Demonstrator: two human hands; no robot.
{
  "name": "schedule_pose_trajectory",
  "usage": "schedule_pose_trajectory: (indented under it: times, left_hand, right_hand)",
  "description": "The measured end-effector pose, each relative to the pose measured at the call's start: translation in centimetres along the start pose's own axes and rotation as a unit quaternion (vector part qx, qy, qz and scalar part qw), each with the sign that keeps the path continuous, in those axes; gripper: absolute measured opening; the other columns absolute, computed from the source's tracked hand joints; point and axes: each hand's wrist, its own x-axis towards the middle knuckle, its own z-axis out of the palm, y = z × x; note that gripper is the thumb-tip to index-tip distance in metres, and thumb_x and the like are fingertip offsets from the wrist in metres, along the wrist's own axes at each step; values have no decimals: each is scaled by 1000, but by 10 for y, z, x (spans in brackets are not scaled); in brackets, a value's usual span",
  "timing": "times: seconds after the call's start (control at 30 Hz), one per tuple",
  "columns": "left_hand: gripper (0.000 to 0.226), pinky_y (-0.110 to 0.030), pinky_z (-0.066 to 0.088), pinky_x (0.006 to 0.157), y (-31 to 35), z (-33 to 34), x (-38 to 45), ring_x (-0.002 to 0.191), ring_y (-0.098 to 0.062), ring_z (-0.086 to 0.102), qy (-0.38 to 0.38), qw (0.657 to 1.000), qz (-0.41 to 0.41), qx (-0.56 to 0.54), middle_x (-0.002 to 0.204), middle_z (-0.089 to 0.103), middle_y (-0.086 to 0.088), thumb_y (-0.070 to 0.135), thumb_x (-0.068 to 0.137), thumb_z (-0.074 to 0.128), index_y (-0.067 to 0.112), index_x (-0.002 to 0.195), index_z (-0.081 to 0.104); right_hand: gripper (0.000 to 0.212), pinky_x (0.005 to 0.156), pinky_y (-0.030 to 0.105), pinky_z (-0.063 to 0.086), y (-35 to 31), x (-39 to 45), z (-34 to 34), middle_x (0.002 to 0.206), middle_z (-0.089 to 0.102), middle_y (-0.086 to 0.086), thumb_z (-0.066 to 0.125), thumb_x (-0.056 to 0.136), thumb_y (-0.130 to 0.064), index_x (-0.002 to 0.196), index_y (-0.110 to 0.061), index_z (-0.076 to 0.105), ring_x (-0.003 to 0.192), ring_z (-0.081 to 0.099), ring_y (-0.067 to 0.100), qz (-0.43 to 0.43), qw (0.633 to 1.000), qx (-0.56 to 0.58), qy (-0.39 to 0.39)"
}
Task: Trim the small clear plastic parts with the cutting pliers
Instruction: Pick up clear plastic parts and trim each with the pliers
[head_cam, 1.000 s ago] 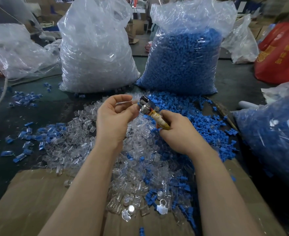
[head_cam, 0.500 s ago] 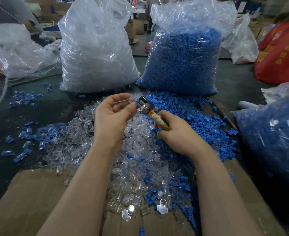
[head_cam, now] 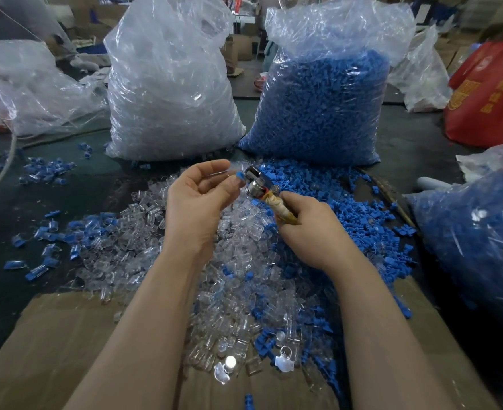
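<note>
My left hand (head_cam: 198,199) pinches a small part (head_cam: 239,175) at the pliers (head_cam: 259,184), which my right hand (head_cam: 309,232) grips, while the heap of clear parts (head_cam: 232,279) beneath suggests most trimming is left.

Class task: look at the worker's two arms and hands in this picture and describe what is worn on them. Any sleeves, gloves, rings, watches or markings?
Both forearms are bare up to the frame's lower edge: no sleeve shows. The left hand and the right hand wear no gloves. No ring, watch, bracelet, tape or marking is visible on either hand or wrist. Both arms enter from the bottom of the view.
</note>
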Motion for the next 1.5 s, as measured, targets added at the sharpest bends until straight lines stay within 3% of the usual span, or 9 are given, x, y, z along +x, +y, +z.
schedule_pose_trajectory:
  times: [0.3, 0.47, 0.83, 1.3, 1.5]
  left_hand:
    - [32, -21, 56, 75, 0, 1, 0, 82, -8, 70, -9, 1000, 1, 17, 84, 75, 3, -5, 83, 70, 16, 106, 65]
    - [33, -19, 54, 72, 0, 3, -1, 81, -7, 70, -16, 1000, 2, 25, 84, 76, 2, -4, 82, 72, 15, 108, 64]
    - [31, -22, 57, 74, 2, 2, -1, 82, -11, 73, -16, 1000, -23, -3, 85, 77, 0, -2, 81, 71, 12, 108, 64]
    - [30, -21, 56, 74, 1, 1, -1, 87, -12, 73, -14, 1000, -22, 1, 88, 77, 0, -4, 83, 69, 14, 107, 65]
    - [31, -21, 57, 77, 2, -2, 0, 87, -11, 71, -22, 999, -36, 29, 91, 75, 1, 2, 80, 71, 13, 109, 68]
  right_hand:
    - [15, 57, 39, 38, -1, 0, -5, 71, 51, 2, 55, 83, -11, 90, -23, 48, 58, 43, 20, 0, 996, 66, -52]
    - [20, 59, 40, 39, -1, 1, -8, 74, 52, 1, 57, 84, -14, 90, -28, 44, 62, 46, 21, -8, 997, 33, -67]
    - [27, 59, 43, 44, -1, 1, -8, 74, 53, -1, 55, 82, -14, 88, -35, 39, 63, 48, 22, -11, 998, 5, -57]
    - [22, 57, 49, 48, -8, -1, -4, 71, 56, 4, 50, 76, -7, 91, -23, 49, 65, 52, 29, 0, 1000, -26, 1]
    - [20, 52, 36, 35, -9, 1, -4, 70, 52, 1, 53, 79, -12, 83, -28, 41, 60, 47, 21, -2, 998, -60, -17]
